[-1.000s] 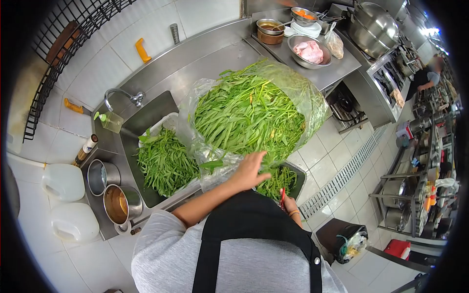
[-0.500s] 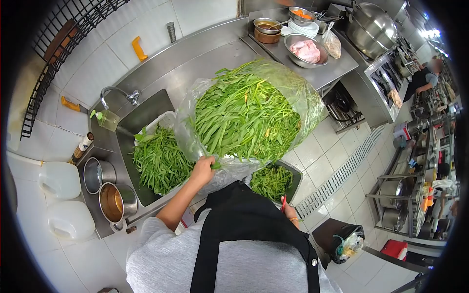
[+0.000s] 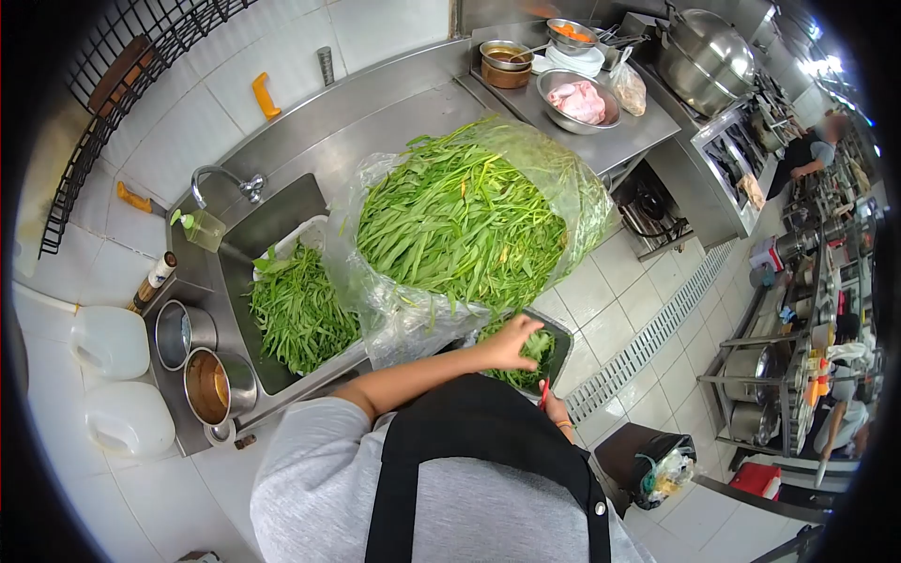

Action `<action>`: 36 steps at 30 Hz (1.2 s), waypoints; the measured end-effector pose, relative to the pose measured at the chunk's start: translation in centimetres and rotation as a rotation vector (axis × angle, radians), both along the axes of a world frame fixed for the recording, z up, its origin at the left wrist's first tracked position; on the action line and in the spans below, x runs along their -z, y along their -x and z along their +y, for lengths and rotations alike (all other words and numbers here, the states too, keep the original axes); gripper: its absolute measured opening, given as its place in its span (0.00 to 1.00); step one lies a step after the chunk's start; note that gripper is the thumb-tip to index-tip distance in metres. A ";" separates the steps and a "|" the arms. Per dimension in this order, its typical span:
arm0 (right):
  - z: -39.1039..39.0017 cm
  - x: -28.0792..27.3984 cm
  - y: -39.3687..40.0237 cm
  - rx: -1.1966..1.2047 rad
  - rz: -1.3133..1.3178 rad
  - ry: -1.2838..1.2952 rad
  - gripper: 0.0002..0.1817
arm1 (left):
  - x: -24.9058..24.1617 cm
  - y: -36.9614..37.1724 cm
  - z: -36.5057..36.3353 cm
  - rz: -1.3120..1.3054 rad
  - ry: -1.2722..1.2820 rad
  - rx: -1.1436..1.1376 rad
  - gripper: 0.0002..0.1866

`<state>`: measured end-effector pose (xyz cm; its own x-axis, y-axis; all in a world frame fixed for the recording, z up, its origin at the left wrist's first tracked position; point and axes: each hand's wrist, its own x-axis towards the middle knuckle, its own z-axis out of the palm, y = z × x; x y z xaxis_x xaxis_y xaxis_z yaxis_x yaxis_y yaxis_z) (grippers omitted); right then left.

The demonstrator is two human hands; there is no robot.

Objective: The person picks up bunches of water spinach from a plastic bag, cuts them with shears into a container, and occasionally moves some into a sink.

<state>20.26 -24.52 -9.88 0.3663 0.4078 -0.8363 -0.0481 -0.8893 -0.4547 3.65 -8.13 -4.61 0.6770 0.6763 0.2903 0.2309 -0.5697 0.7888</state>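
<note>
My left hand is over a dark bin with cut greens in it. Its thumb and fingers are apart, with pale green leaves showing beside and below them. At the bin's near right corner, my right hand is closed round a slim red tool, whose kind I cannot make out. A large clear plastic bag full of long leafy greens lies open in front of me. More leafy greens fill a white basket in the sink to the left.
The steel sink has a tap and a soap bottle. Pots and white jugs stand at left. A bowl of raw meat sits on the back counter. A bin stands at right; people are farther off.
My left hand has moved right, from the near edge of the plastic bag to above the dark bin. My right hand stays with the red tool. Another person has appeared at far right.
</note>
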 end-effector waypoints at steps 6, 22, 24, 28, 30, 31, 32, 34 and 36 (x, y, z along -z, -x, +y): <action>-2.1 0.7 -1.0 0.084 -0.043 0.007 0.34 | -7.0 -0.2 5.6 -0.004 -0.078 -0.236 0.10; 7.8 -7.7 3.9 -0.134 0.214 -0.578 0.21 | -5.9 0.4 18.5 0.315 -0.385 -0.477 0.06; 8.7 -8.6 4.8 -0.147 0.227 -0.613 0.20 | -6.6 0.7 19.2 0.456 -0.344 -0.363 0.07; 8.9 -9.4 5.2 -0.151 0.275 -0.695 0.18 | -10.2 2.8 19.2 0.155 -0.241 -0.253 0.08; 8.5 -9.9 5.3 -0.163 0.313 -0.702 0.15 | -12.1 3.9 19.7 0.048 -0.173 -0.287 0.07; 8.3 -9.6 5.3 -0.164 0.318 -0.698 0.15 | -12.9 4.5 20.1 -0.063 -0.109 -0.324 0.07; 8.1 -9.1 5.3 -0.192 0.296 -0.707 0.15 | -13.4 5.1 20.6 -0.139 -0.123 -0.318 0.07; 8.1 -10.2 5.8 -0.191 0.229 -0.707 0.19 | -15.3 6.0 21.3 -0.160 -0.054 -0.330 0.06; 8.0 -10.7 5.8 -0.217 0.232 -0.714 0.18 | -18.5 6.5 20.9 -0.228 0.015 -0.295 0.07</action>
<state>14.46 -16.50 0.77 0.0646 0.9188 -0.3895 -0.0702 -0.3851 -0.9202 -2.80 12.78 13.90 0.3717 0.8381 0.3994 0.2011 -0.4927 0.8466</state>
